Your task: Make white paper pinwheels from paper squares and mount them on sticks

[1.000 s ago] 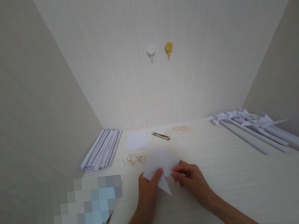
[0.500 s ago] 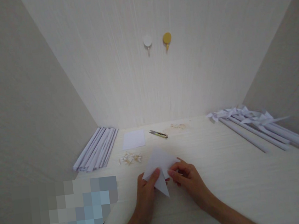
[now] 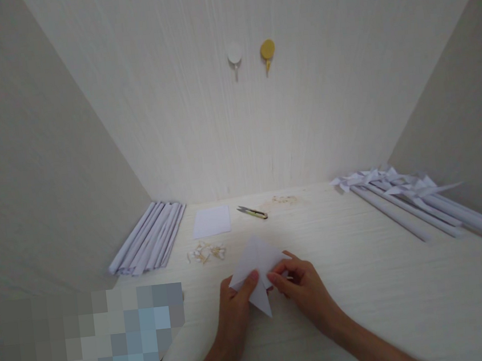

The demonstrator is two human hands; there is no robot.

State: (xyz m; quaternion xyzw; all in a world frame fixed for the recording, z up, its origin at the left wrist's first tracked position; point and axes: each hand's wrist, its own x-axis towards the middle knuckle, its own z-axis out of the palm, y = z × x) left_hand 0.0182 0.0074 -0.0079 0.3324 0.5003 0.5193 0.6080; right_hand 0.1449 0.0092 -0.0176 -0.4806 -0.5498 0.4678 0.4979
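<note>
Left hand (image 3: 234, 303) grips a creased, pointed white paper sheet (image 3: 254, 255), thumb on top, fingers mostly hidden beneath. Right hand (image 3: 300, 280) pinches the sheet's right-hand flap between thumb and fingers. Over the last second, right fingertips shifted inward, closer to left thumb; both hands now appear to work the sheet's middle together.

Pose: wrists low, forearms angled in from the near edge, right hand curled, sheet held up just above the pale wood-grain counter (image 3: 378, 298), one point hanging toward the wearer.

Beyond: scattered small white-and-tan bits (image 3: 208, 253); flat white paper square (image 3: 211, 222); yellow-handled metal snips (image 3: 252, 212). Far left, rolled white paper tubes (image 3: 150, 239); far right, tubes beside folded white paper shapes (image 3: 370, 176).
</note>
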